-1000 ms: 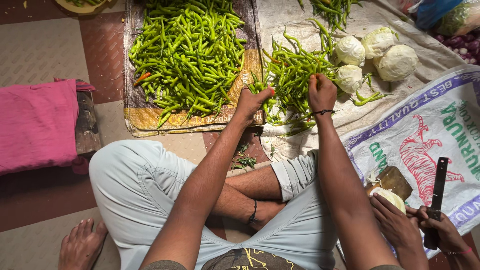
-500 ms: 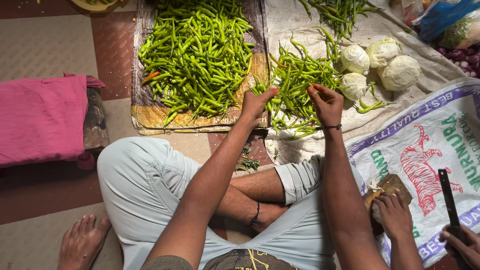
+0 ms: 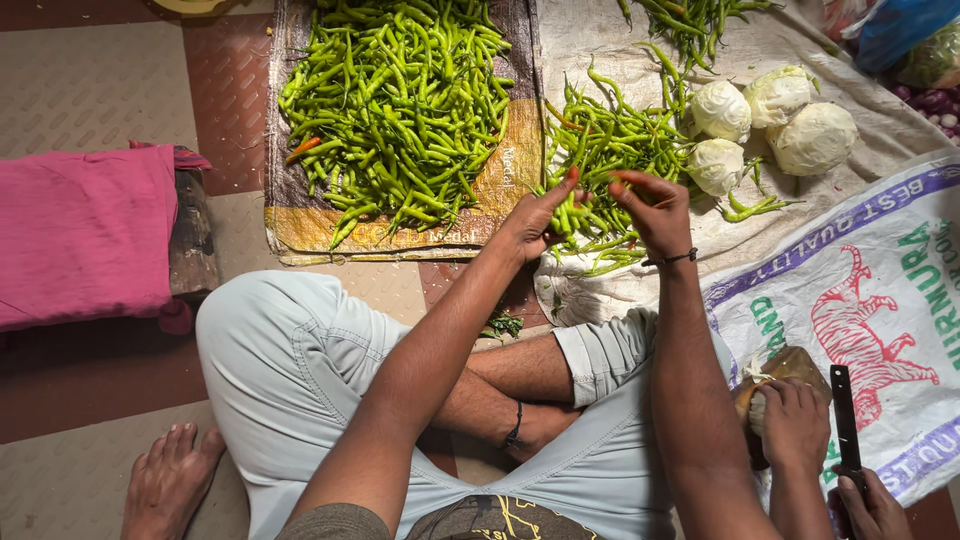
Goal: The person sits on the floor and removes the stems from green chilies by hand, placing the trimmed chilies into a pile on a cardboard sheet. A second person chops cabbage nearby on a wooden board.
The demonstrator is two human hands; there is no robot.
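I sit cross-legged on the floor with both arms stretched forward. My left hand (image 3: 538, 218) and my right hand (image 3: 655, 210) meet over a small pile of green chillies (image 3: 610, 140) lying on a pale sack. Between their fingertips they pinch one green chilli (image 3: 596, 188), each hand at one end. A bigger heap of green chillies (image 3: 400, 100) lies on a brown sack to the left of my hands. A dark band circles my right wrist.
Several pale cabbages (image 3: 775, 115) rest on the sack right of the small pile. At the lower right, another person's hands (image 3: 795, 420) hold a cabbage and a dark knife (image 3: 845, 425) over a printed white sack (image 3: 880, 290). A pink cloth (image 3: 85, 230) covers a block at the left.
My hands have come together and lifted a chilli off the small pile. The other person's hands and knife have shifted lower in view.
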